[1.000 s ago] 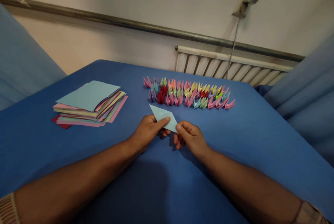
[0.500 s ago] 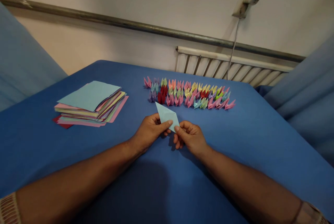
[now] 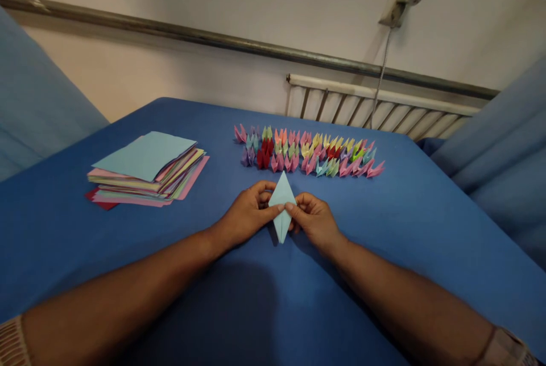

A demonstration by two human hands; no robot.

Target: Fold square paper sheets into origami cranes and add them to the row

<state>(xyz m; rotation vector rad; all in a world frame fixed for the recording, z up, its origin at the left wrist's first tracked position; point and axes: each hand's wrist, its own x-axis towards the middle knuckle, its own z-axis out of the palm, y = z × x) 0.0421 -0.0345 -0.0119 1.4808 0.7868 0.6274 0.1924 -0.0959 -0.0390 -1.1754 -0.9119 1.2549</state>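
Note:
A light blue folded paper point(image 3: 282, 190), shaped like a long diamond, is held between my two hands just above the table. One point faces away from me and the other toward me, where a slit runs down the middle. My left hand point(image 3: 251, 208) grips its left side, thumb on top and fingers beneath. On the right side my right hand point(image 3: 318, 219) pinches it the same way, and the two thumb tips nearly meet at its centre. The fingers under the paper are partly hidden.
Rows of small folded paper cranes point(image 3: 307, 153) in many colours stand beyond my hands. At the left lies a stack of coloured paper sheets point(image 3: 145, 156). The blue table point(image 3: 205, 309) reaches toward a wall with a metal rail point(image 3: 213, 40) and a radiator point(image 3: 341, 93). Blue curtains point(image 3: 503, 127) hang at both sides.
The folded paper has turned from a slant to pointing straight away from me, and its lower point now shows. My thumbs have come together at its middle.

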